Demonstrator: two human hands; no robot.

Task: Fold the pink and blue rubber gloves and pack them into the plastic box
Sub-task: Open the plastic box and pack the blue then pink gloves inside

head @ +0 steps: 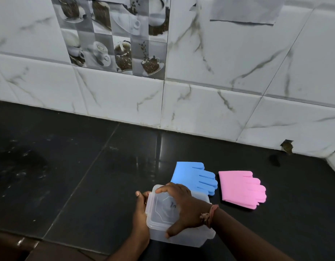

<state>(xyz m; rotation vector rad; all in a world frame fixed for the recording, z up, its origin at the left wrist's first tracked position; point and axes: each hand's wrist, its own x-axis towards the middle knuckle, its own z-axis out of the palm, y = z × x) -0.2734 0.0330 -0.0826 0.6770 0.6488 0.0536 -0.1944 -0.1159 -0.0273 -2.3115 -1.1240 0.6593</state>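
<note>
A clear plastic box (193, 236) with its lid (162, 208) on stands on the black counter near the front. My left hand (141, 215) grips the box's left side. My right hand (183, 204) lies spread over the lid, fingers curled over its edges. Blue gloves (193, 176) lie flat just behind the box, fingers pointing right, partly hidden by the box. Pink gloves (240, 187) lie flat to the right of the blue ones, fingers also pointing right.
The black tiled counter (87, 176) stretches left and back to a white marble-pattern wall (210, 106). A small hole (287, 146) sits at the wall's base on the right. The counter's front edge (36, 243) runs along the bottom left.
</note>
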